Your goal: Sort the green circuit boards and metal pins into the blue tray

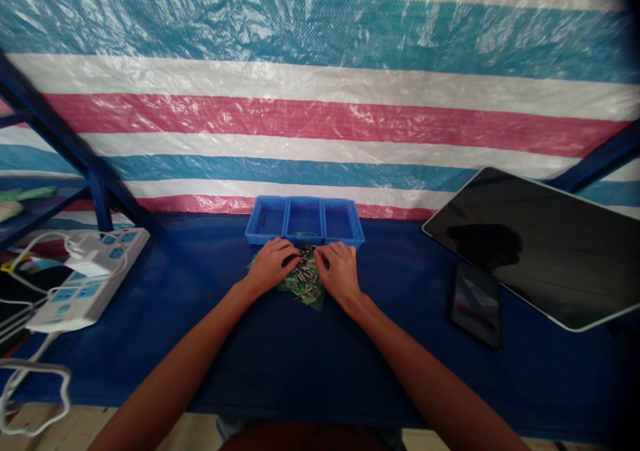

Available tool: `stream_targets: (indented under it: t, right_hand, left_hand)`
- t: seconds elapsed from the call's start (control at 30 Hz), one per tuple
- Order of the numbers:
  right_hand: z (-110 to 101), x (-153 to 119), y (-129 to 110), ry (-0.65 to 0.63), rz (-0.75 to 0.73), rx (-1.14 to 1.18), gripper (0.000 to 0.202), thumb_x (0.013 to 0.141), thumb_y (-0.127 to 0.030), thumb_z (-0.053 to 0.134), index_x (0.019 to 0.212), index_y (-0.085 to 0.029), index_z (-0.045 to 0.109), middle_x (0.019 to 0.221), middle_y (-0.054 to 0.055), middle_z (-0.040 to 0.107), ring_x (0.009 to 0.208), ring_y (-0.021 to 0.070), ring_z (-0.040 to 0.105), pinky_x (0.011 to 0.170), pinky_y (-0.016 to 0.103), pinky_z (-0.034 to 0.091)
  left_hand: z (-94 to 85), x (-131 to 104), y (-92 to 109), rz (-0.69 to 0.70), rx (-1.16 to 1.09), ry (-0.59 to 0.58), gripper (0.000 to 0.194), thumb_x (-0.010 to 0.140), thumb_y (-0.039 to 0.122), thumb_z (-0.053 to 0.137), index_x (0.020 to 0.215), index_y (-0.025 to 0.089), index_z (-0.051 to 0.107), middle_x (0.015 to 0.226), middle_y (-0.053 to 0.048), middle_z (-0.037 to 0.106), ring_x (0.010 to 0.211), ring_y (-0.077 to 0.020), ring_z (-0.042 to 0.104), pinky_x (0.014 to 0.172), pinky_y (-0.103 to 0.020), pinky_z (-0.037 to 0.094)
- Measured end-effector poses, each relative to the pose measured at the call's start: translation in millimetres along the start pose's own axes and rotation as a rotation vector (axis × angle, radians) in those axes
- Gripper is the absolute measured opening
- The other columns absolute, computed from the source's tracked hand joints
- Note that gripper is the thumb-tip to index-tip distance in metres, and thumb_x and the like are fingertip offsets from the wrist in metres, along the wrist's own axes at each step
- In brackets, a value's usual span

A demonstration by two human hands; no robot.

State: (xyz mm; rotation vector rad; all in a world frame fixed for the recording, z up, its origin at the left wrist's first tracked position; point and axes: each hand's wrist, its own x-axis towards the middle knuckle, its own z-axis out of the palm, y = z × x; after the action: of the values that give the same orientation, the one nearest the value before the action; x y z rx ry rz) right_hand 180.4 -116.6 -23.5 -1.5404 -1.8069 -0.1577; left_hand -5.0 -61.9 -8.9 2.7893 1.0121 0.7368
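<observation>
Metal pieces point(306, 274) between hands point(270, 265), beside front edge of tray point(257, 239).

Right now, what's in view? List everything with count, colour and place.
sheet: one, striped white, blue and red, behind
table: one, dark blue, beneath
bars: several, dark blue, both sides
bins: three, blue, in a row beyond the hands
metal pieces: many, silvery, between the hands
plastic: count unclear, green, under the metal pieces
screen: one, black, pale-edged, right
phone: one, dark, beside the screen
power strip: one, white with blue sockets, left
charger: one, white, on the power strip
cables: several, white, around the power strip
loose items: count unclear, green and pale, far left
left hand: one, bare, left of the metal pieces
right hand: one, bare, right of the metal pieces
forearms: two, bare, reaching in from below
</observation>
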Motion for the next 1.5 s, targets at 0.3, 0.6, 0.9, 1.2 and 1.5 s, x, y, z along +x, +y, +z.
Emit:
stream_targets:
  t: [0.3,0.6,0.9,1.2,1.5]
  right_hand:
    - [2.1,-0.8,0.9,-0.023,0.001,-0.026,0.017,0.090,-0.023,0.050,0.083,-0.019,0.064,0.078,0.003,0.064,0.079,0.0175,0.051,0.075,0.033,0.028]
    - [0.8,0.3,-0.4,-0.013,0.001,-0.006,0.016,0.090,-0.023,0.051,0.082,-0.019,0.064,0.076,0.003,0.063,0.079,0.0176,0.051,0.075,0.033,0.028]
    - [0.9,0.0,0.6,-0.014,-0.007,-0.004,0.016,0.090,-0.023,0.050,0.082,-0.020,0.064,0.076,0.003,0.063,0.079,0.0174,0.051,0.075,0.033,0.028]
    - [0.4,0.1,0.3,-0.015,-0.014,-0.003,0.016,0.090,-0.023,0.051,0.082,-0.019,0.064,0.077,0.003,0.063,0.079,0.0175,0.051,0.076,0.033,0.028]
    - [1.0,-0.3,0.9,-0.016,-0.011,0.000,0.017,0.090,-0.023,0.050,0.081,-0.020,0.064,0.076,0.003,0.063,0.078,0.0176,0.051,0.075,0.034,0.028]
  left_hand:
    - [-1.5,-1.0,0.8,-0.005,-0.007,-0.023,0.016,0.089,0.023,0.050,0.095,0.019,0.065,0.098,-0.005,0.065,0.094,-0.0199,0.056,0.088,-0.037,0.042]
    - [-1.0,-0.7,1.9,-0.026,-0.009,-0.015,0.017,0.091,0.021,0.047,0.093,0.019,0.063,0.097,-0.005,0.065,0.094,-0.0198,0.055,0.086,-0.036,0.040]
    - [-2.4,-0.3,4.0,-0.033,-0.009,-0.008,0.015,0.092,0.022,0.046,0.092,0.019,0.061,0.096,-0.005,0.065,0.092,-0.0197,0.055,0.084,-0.036,0.040]
    - [2.6,-1.2,-1.3,-0.010,0.016,0.000,0.019,0.091,0.024,0.048,0.098,0.020,0.065,0.099,-0.006,0.065,0.094,-0.0202,0.055,0.085,-0.037,0.040]
    - [3.1,-0.5,0.9,-0.005,0.038,-0.014,0.020,0.094,0.026,0.044,0.095,0.020,0.063,0.099,-0.005,0.065,0.094,-0.0195,0.054,0.083,-0.035,0.040]
